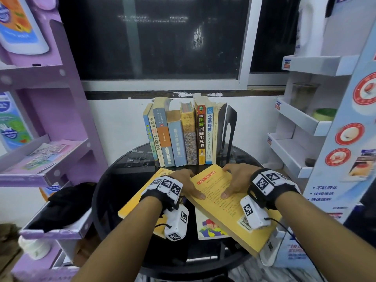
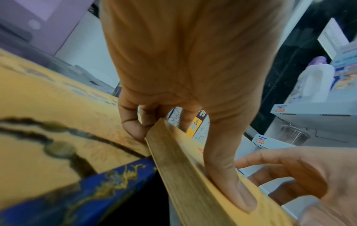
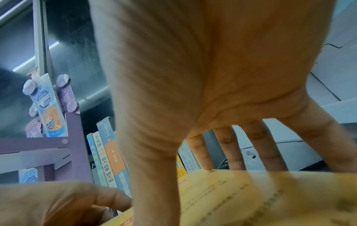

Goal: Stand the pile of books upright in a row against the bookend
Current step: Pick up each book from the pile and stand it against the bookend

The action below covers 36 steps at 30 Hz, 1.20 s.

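Observation:
Several books (image 1: 179, 137) stand upright in a row at the back of the round black table (image 1: 114, 180), leaning on a black metal bookend (image 1: 231, 127) at their right end. In front of the row, both hands hold a thick yellow book (image 1: 227, 202) tilted above the table. My left hand (image 1: 195, 185) grips its left page edge (image 2: 173, 160), thumb flat on the cover. My right hand (image 1: 225, 182) has its thumb on the cover and its fingers (image 3: 231, 152) over the far edge. Another yellow book (image 1: 140, 198) and a white picture-cover book (image 1: 209, 226) lie flat underneath.
A purple display shelf (image 1: 50, 119) stands close on the left, with a black cloth (image 1: 67, 202) on its low tray. A white cardboard shelf (image 1: 301, 123) stands close on the right. A wall and a dark window are behind the table.

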{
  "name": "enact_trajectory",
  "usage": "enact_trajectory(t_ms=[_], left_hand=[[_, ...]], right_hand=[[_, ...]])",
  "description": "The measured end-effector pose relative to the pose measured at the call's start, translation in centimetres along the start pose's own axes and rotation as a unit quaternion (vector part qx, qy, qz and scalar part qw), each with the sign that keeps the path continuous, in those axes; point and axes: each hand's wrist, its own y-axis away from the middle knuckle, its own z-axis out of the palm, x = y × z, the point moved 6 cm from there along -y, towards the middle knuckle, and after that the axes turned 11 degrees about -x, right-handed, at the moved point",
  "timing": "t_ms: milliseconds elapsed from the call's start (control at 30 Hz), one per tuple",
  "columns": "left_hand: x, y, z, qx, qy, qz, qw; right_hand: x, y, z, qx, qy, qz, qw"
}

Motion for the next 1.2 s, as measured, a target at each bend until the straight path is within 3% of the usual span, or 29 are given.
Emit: enact_trajectory(t_ms=[267,467,633,900,1200], left_hand=[[-1.1,-0.1,0.4,-0.025,0.146,0.034,0.988],[-0.3,-0.1,0.0,-0.02,0.285,0.103,0.953],[0.0,0.0,-0.2,-0.004,0.291,0.13,0.948],[0.1,1.7,-1.6,0.0,0.337,0.162,0.927],[2.1,5.9,-8.2,0.111,0.333,0.235,0.906]], right_hand=[[-0.2,-0.1,-0.1,-0.008,-0.018,-0.028,0.999],[0.1,0.2,-0.7,-0.045,-0.101,-0.085,0.99],[0.2,0.5,-0.5,-0.074,-0.146,-0.101,0.981],[-1.0,1.7,-2.8,-0.039,-0.144,-0.155,0.977],[-2.1,3.5,-7.3,0.076,-0.166,-0.2,0.963]])
